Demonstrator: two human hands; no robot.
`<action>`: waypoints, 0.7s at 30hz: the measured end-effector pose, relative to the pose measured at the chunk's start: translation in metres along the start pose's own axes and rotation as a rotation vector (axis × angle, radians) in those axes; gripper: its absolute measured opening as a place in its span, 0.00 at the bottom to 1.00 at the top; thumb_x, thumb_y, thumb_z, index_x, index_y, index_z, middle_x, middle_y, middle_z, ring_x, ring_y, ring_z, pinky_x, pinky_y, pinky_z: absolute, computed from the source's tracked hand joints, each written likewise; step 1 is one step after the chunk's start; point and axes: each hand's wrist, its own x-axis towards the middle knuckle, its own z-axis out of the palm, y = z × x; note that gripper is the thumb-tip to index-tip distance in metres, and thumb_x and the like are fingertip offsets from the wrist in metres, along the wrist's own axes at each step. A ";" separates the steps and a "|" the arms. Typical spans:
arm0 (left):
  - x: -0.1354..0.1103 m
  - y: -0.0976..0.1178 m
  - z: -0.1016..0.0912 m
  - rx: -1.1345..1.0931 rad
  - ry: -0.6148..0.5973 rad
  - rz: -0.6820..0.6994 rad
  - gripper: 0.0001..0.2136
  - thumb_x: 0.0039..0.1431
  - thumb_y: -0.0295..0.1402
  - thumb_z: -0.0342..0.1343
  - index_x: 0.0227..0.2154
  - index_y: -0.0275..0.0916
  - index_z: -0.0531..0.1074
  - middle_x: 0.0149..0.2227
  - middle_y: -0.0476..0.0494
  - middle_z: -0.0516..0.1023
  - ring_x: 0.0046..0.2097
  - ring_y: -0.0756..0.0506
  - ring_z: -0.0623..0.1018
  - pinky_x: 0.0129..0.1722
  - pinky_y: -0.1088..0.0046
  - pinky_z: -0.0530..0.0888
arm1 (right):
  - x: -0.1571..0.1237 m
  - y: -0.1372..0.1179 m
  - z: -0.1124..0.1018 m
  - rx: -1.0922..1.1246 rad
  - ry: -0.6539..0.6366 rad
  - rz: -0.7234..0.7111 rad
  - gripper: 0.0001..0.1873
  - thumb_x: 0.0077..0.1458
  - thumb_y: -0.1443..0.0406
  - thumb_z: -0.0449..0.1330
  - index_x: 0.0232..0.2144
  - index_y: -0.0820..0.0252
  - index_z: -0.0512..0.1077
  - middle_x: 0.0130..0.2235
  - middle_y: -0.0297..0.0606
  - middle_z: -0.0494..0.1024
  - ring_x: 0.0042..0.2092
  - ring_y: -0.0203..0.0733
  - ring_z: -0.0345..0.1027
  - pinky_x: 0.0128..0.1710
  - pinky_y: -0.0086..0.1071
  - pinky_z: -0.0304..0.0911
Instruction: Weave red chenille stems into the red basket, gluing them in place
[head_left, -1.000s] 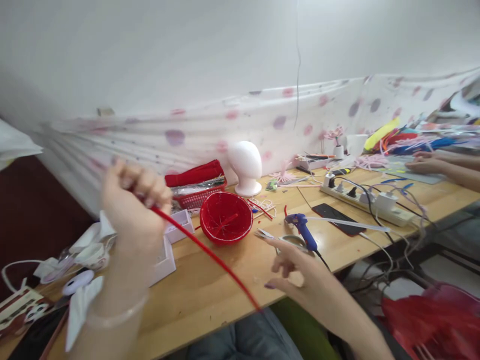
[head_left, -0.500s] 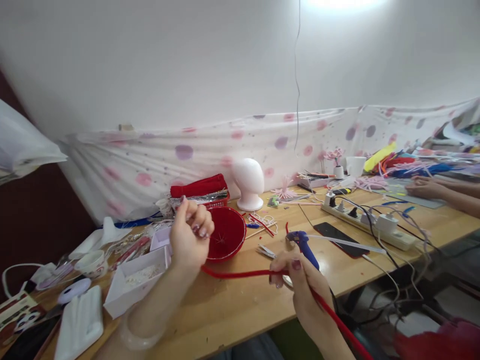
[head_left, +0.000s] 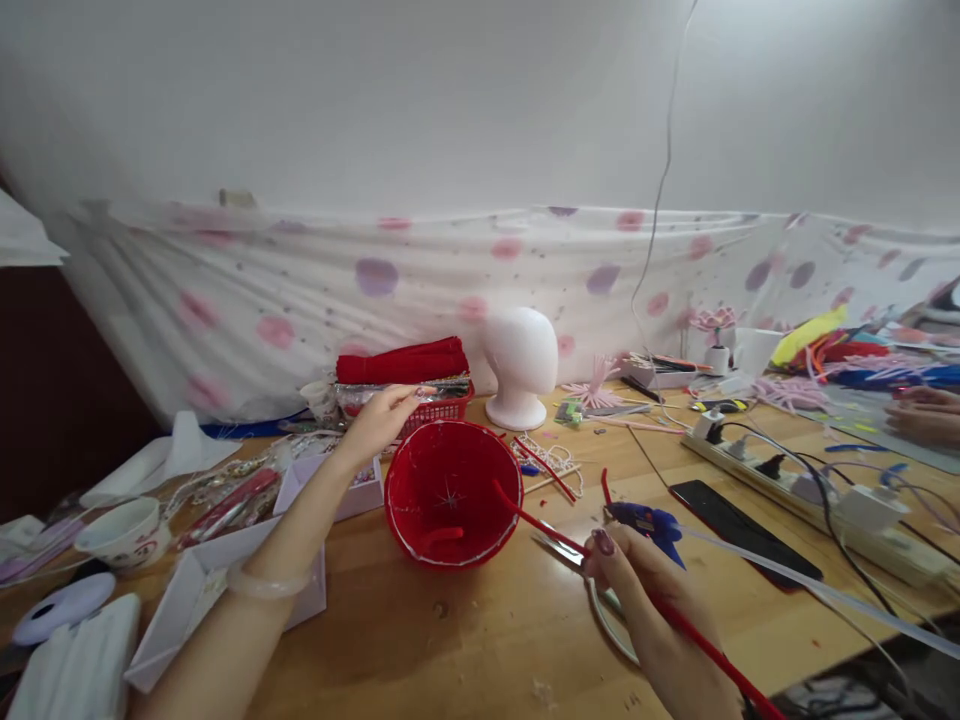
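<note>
My left hand (head_left: pixel 384 425) reaches over the far left rim of a red bowl (head_left: pixel 456 450), fingers stretched out beside a red basket (head_left: pixel 442 411); nothing shows in its grasp. Between thumb and fingers, my right hand (head_left: pixel 645 600) pinches a long red pipe cleaner (head_left: pixel 546 530). One end of it points over the bowl, while the other runs down past my wrist. A short red piece (head_left: pixel 444 535) lies inside the bowl, below a silvery star-like mark. Scissors (head_left: pixel 559 550) lie partly under my right hand, and a blue glue gun (head_left: pixel 652 525) is just behind it.
Red pipe cleaners (head_left: pixel 401 362) top the basket. Behind the bowl stands a white foam head (head_left: pixel 521 365). White boxes (head_left: pixel 315 590) are at left. A phone (head_left: pixel 742 530) and power strip (head_left: pixel 787 490) with cables are at right, near another person's hand (head_left: pixel 926 415).
My left hand has moved from in front of the bowl toward the basket, its curled fingers straightening. The pipe cleaner's end now tilts up over the bowl. The view has shifted.
</note>
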 end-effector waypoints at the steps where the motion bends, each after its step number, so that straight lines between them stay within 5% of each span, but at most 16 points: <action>1: 0.005 -0.005 0.003 0.008 -0.034 -0.019 0.15 0.57 0.42 0.55 0.38 0.37 0.80 0.50 0.38 0.79 0.57 0.40 0.74 0.60 0.62 0.64 | 0.002 0.001 0.002 -0.013 -0.016 -0.002 0.21 0.62 0.52 0.55 0.22 0.57 0.70 0.23 0.33 0.70 0.25 0.36 0.65 0.24 0.26 0.61; 8: 0.018 -0.019 0.013 -0.012 -0.289 -0.143 0.18 0.62 0.41 0.50 0.48 0.38 0.76 0.50 0.39 0.80 0.52 0.42 0.79 0.54 0.64 0.71 | 0.016 0.007 0.014 -0.154 -0.137 -0.222 0.02 0.56 0.63 0.64 0.33 0.54 0.76 0.30 0.35 0.80 0.30 0.39 0.74 0.30 0.29 0.69; 11: 0.017 -0.012 0.012 0.066 -0.432 -0.059 0.13 0.58 0.38 0.55 0.42 0.40 0.80 0.48 0.44 0.81 0.50 0.42 0.79 0.53 0.66 0.71 | 0.022 0.007 0.014 -0.207 -0.238 -0.295 0.05 0.57 0.68 0.62 0.36 0.52 0.77 0.33 0.34 0.81 0.33 0.40 0.75 0.33 0.29 0.70; 17: 0.012 -0.007 0.025 -0.019 -0.630 0.141 0.13 0.59 0.34 0.54 0.44 0.40 0.80 0.47 0.44 0.82 0.47 0.45 0.80 0.47 0.73 0.73 | 0.024 0.003 0.023 -0.278 -0.414 -0.334 0.10 0.60 0.70 0.58 0.42 0.53 0.75 0.37 0.39 0.80 0.37 0.40 0.76 0.34 0.30 0.71; 21: 0.008 -0.004 0.035 -0.144 -0.714 0.063 0.13 0.61 0.33 0.51 0.42 0.44 0.80 0.50 0.48 0.80 0.54 0.44 0.76 0.57 0.70 0.68 | 0.020 0.007 0.040 -0.322 -0.434 -0.330 0.10 0.60 0.70 0.57 0.42 0.54 0.75 0.37 0.40 0.81 0.37 0.41 0.76 0.36 0.32 0.72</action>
